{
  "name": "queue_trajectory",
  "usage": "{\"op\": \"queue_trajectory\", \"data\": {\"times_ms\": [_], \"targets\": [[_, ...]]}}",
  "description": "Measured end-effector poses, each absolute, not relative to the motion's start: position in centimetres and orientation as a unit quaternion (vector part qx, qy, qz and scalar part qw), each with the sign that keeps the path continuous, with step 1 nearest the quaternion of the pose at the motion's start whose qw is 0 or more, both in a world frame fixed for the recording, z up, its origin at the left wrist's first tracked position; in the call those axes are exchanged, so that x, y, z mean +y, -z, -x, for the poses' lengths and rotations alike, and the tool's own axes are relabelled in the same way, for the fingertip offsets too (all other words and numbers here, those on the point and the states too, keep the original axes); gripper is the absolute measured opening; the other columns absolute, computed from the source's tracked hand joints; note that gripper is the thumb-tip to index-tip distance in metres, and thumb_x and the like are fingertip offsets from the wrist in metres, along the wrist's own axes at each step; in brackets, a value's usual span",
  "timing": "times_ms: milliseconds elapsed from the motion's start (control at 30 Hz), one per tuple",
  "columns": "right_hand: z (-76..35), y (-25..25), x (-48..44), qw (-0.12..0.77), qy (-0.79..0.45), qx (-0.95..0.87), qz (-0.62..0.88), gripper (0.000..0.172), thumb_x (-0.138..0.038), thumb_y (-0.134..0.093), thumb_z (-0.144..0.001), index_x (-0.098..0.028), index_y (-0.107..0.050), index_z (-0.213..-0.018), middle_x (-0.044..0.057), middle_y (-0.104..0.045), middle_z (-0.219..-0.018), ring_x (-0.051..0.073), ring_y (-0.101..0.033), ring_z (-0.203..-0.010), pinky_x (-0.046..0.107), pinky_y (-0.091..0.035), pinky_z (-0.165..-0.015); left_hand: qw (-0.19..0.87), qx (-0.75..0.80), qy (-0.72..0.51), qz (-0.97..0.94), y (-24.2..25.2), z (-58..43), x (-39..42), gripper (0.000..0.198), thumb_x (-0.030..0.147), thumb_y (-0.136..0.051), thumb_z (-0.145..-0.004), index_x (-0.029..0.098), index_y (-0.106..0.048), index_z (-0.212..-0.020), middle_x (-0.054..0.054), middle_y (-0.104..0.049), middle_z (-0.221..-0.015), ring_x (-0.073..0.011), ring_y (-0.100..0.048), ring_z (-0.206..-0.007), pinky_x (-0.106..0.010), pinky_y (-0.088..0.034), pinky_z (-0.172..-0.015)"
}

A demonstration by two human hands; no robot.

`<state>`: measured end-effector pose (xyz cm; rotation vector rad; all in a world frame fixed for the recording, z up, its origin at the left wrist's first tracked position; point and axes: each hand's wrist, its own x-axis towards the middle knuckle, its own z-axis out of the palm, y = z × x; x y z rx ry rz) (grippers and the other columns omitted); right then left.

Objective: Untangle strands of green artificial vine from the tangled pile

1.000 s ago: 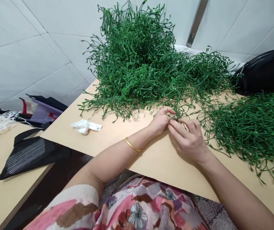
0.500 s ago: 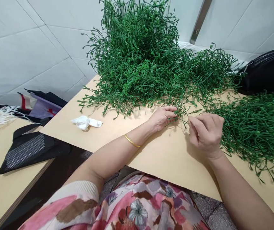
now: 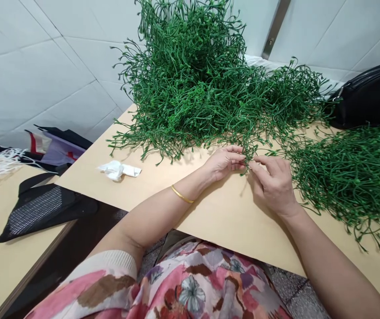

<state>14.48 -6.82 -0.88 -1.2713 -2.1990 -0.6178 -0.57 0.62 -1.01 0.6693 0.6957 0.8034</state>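
The pile of green stems is the landmark, and the sprig sits just off its near edge, so close to loose strands that I cannot tell whether they touch. The left hand, near side of the pile, grasps the sprig between thumb and fingers. The right hand, also on the pile's near side and farther right, has thumb and forefinger drawn together at the sprig; whether a stem lies between them is too small to tell. The sprig looks very light, its stems thin and springy, probably plastic, more apt to tangle than to break and perhaps a little slick. It is best pinched low, where stems gather, leaving the tips free. A smaller heap lies right of the pile and nearer, a black bag to its right, and a tissue before its left end.
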Motion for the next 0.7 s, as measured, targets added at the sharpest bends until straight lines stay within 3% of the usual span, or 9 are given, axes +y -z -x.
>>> {"op": "queue_trajectory", "data": {"times_ms": [333, 533, 700], "targets": [[-14.2, 1.5, -6.5, 0.261, 0.215, -0.791, 0.511, 0.008, -0.023, -0.052, -0.081, -0.020, -0.059, -0.082, 0.006, -0.059, -0.085, 0.021, -0.043, -0.084, 0.033, -0.028, -0.071, 0.795, 0.322, -0.380, -0.346, 1.1, 0.5, 0.3, 0.021, 0.001, -0.054, -0.060, 0.016, -0.042, -0.067, 0.004, -0.051, -0.052, -0.0062, -0.049, -0.045, -0.016, -0.036, -0.044], [-13.9, 1.7, -6.5, 0.275, 0.204, -0.769, 0.540, 0.017, -0.030, -0.053, -0.082, -0.018, -0.060, -0.092, 0.008, -0.059, -0.089, 0.022, -0.043, -0.087, 0.034, -0.029, -0.073, 0.810, 0.304, -0.378, -0.330, 1.2, 0.5, 0.6, 0.024, 0.001, -0.056, -0.057, 0.016, -0.043, -0.070, 0.005, -0.052, -0.055, -0.0066, -0.050, -0.046, -0.017, -0.037, -0.045], [-13.8, 2.0, -6.4, 0.278, 0.190, -0.757, 0.560, 0.018, -0.033, -0.049, -0.084, -0.019, -0.062, -0.085, 0.007, -0.057, -0.080, 0.022, -0.042, -0.081, 0.034, -0.027, -0.070, 0.809, 0.302, -0.369, -0.344, 1.2, 0.6, 0.6, 0.024, 0.003, -0.059, -0.057, 0.016, -0.043, -0.070, 0.004, -0.053, -0.056, -0.0063, -0.051, -0.047, -0.017, -0.039, -0.047]]}}
